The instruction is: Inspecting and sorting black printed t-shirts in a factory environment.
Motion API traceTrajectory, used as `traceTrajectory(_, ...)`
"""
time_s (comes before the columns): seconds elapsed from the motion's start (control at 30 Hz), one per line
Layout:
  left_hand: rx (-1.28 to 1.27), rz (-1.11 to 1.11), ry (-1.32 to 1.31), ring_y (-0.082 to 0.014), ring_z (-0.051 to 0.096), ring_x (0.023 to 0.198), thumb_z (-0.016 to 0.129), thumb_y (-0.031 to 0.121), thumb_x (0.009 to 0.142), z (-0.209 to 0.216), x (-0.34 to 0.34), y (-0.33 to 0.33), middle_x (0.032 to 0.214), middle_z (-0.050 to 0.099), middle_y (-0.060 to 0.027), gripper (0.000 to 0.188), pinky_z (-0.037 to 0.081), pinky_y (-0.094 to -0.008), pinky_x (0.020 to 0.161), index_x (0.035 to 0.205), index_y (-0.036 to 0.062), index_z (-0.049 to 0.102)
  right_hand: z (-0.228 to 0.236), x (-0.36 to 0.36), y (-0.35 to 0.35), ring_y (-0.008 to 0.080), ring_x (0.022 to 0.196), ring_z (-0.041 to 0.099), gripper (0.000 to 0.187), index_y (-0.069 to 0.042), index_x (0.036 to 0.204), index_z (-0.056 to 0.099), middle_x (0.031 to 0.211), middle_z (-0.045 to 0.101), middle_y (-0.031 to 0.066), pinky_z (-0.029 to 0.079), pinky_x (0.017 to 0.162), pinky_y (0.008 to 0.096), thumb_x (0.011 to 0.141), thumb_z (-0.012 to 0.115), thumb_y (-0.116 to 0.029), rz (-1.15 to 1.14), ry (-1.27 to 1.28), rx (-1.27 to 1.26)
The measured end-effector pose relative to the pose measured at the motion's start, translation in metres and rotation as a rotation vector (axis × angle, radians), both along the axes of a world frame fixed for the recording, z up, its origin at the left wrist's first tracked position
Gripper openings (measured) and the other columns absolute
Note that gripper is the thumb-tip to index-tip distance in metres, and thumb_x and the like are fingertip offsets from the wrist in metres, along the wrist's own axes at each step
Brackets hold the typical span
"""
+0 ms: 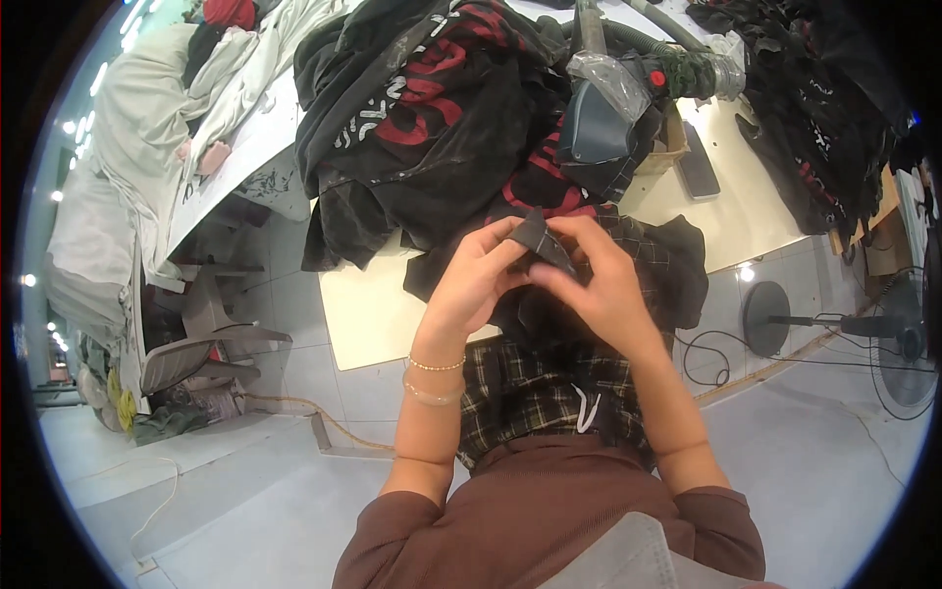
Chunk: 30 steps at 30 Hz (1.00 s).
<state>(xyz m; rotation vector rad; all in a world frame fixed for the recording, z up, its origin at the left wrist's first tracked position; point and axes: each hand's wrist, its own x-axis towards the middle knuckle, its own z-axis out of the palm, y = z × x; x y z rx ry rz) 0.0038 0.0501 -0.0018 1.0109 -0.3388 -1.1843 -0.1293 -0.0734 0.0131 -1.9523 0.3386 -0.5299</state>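
My left hand [478,280] and my right hand [597,280] meet in front of me. Between their fingers they pinch a folded black edge of cloth [538,239], raised to a point. This cloth seems to belong to the black garment [677,260] with thin pale grid lines, bunched over the table edge and my lap. Fingers of both hands curl behind the fold, so some fingertips are hidden. Just beyond my hands, black cloth with red lettering [535,182] lies beneath a dark grey machine head [599,123].
A big heap of black printed garments [392,128] covers the table's left part. A cardboard box [665,147] and a flat dark rectangular object [699,162] sit right of the machine. More black garments [824,118] hang farther right. A chair [211,348] stands left, a fan [901,344] right.
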Motion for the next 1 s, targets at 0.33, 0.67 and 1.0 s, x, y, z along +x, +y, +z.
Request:
traceTrajectory(0.33, 0.292, 0.012, -0.533, -0.0051, 0.057, 0.085, 0.074, 0.005, 0.082, -0.015, -0.026, 0.008, 0.094, 0.064, 0.0000, 0.031, 0.046, -0.0201, 0.078, 0.109, -0.0041, 0.062, -0.012, 0.009, -0.025, 0.0019, 0.070, 0.050, 0.004, 0.000, 0.084, 0.059, 0.075, 0.058, -0.0039, 0.040, 0.065, 0.0181, 0.087, 0.061, 0.002, -0.314, -0.231, 0.500)
traceTrajectory(0.67, 0.150, 0.071, -0.330, -0.0067, 0.059, 0.088, 0.064, 0.010, 0.092, -0.007, -0.007, -0.005, 0.096, 0.068, -0.0026, 0.020, 0.047, -0.0210, 0.082, 0.105, -0.0047, 0.067, -0.035, -0.037, -0.077, 0.0044, 0.074, 0.051, 0.003, 0.002, 0.085, 0.059, 0.079, 0.059, -0.0013, 0.039, 0.071, 0.0184, 0.086, 0.057, 0.004, -0.359, -0.050, 0.505)
traceTrajectory(1.0, -0.008, 0.110, -0.523, -0.0081, 0.062, 0.087, 0.068, -0.001, 0.085, 0.019, -0.006, -0.039, 0.095, 0.070, -0.0098, 0.035, 0.048, -0.0203, 0.079, 0.117, 0.0002, 0.055, 0.015, -0.031, -0.049, 0.0267, 0.101, 0.052, 0.015, -0.002, 0.097, 0.065, 0.103, 0.055, 0.0085, 0.042, 0.086, 0.0325, 0.083, 0.059, 0.000, -0.544, -0.039, -0.232)
